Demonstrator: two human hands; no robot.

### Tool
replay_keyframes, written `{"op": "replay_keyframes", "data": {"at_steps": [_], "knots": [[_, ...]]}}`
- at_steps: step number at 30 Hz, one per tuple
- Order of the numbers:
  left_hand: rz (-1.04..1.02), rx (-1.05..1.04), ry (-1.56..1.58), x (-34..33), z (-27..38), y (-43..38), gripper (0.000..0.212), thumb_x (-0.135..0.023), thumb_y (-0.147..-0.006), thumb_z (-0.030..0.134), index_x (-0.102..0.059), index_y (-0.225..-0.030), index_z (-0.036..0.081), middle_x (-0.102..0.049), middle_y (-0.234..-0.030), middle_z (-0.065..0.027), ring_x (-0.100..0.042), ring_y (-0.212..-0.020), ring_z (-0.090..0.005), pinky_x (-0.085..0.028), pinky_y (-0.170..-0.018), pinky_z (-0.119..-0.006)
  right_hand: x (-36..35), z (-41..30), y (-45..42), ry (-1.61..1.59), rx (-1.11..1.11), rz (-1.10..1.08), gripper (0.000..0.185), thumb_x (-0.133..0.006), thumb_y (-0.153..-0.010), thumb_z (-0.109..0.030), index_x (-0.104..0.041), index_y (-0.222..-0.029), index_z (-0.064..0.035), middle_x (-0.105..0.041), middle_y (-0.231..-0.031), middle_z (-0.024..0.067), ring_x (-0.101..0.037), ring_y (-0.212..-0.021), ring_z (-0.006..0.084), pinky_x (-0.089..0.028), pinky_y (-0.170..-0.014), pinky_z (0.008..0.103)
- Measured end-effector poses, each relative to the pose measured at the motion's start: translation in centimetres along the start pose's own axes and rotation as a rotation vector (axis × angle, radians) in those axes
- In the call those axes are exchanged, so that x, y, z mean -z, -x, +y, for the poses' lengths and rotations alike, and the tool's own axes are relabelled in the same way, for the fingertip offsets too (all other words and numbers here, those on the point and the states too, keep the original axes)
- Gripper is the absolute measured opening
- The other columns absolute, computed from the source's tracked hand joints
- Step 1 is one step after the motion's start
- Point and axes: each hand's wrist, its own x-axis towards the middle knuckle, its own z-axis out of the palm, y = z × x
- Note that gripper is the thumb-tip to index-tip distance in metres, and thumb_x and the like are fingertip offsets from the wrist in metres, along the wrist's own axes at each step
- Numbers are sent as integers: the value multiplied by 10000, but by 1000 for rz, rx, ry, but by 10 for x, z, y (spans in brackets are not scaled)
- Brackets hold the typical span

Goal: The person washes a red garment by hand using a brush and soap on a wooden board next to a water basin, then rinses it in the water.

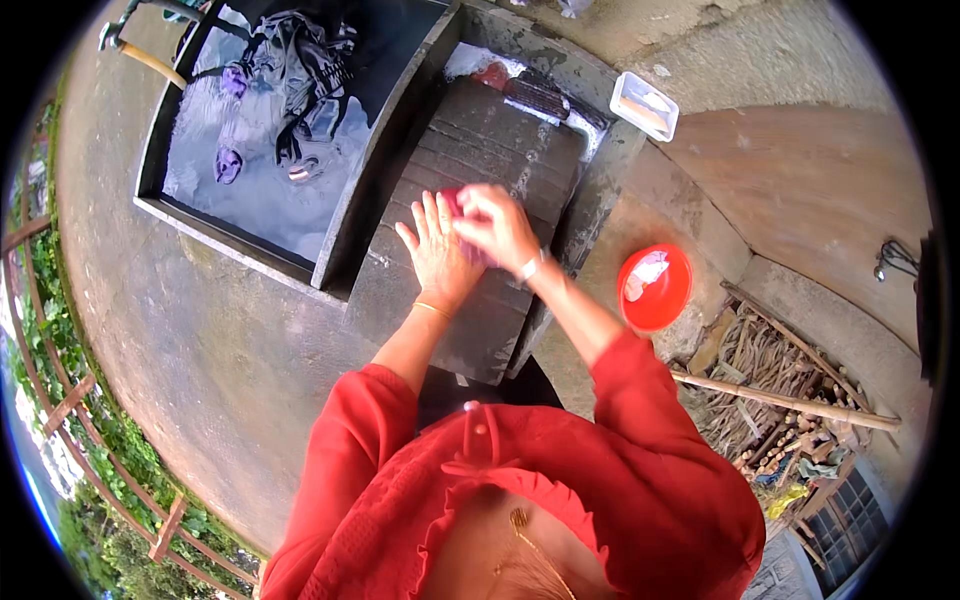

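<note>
A dark red cloth (474,251) lies bunched on a ridged stone washing slab (457,161). My left hand (442,255) is flat at the cloth's left edge, its fingers extended and apart. My right hand (499,225), blurred, has its fingers curled over the same cloth from the right. Part of the cloth is hidden beneath both hands. At the slab's far end, a red cloth (491,76) and a dark ribbed cloth (536,96) sit among white suds (469,60).
Left of the slab is a water basin (255,232) with dark clothes (300,67) soaking under a tap (111,36). A white plastic tray (645,106) rests on the right ledge. Lower right are a red plastic basin (664,300), a bamboo pole (787,403) and stacked firewood (750,360).
</note>
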Motion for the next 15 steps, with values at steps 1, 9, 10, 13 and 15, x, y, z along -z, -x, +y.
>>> {"op": "replay_keyframes", "data": {"at_steps": [1, 9, 10, 13, 15], "knots": [[21, -54, -146, -9, -9, 3, 977, -682, -731, 485, -299, -1488, 2, -275, -1565, -179, -233, -1444, -409, -134, -1115, -679, 4, -26, 15, 72, 122, 19, 231, -799, -655, -71, -574, -706, -78, -658, -882, 94, -616, -901, 284, -495, -829, 390], [-43, -91, -21, 16, 32, -22, 922, -708, -699, 475, -399, -1420, -11, -373, -1504, -184, -291, -1394, -458, -157, -1094, -698, -15, 75, -85, 601, 65, 78, 207, -743, -761, -265, -602, -757, -112, -610, -848, 51, -578, -880, 276, -434, -769, 425], [-60, -75, -4, 16, 28, -21, 906, -702, -703, 467, -418, -1408, -25, -365, -1513, -194, -284, -1398, -455, -139, -1109, -686, -20, 68, -82, 630, 61, 166, 214, -754, -758, -290, -647, -833, -120, -636, -945, 58, -579, -944, 269, -450, -790, 418], [-86, -28, -58, 14, 16, -10, 932, -682, -724, 480, -370, -1440, -29, -335, -1526, -210, -263, -1418, -442, -133, -1116, -677, -10, 44, -36, 188, -103, -66, 211, -785, -729, -227, -632, -782, -91, -639, -869, 82, -600, -848, 298, -479, -773, 395], [24, -21, -184, 1, 0, -5, 829, -608, -797, 464, -373, -1442, -1, -346, -1511, -203, -252, -1425, -427, -170, -1099, -675, 4, -17, 1, 174, 158, -37, 288, -809, -661, -137, -525, -659, -89, -596, -752, 59, -580, -765, 267, -479, -719, 372]]}}
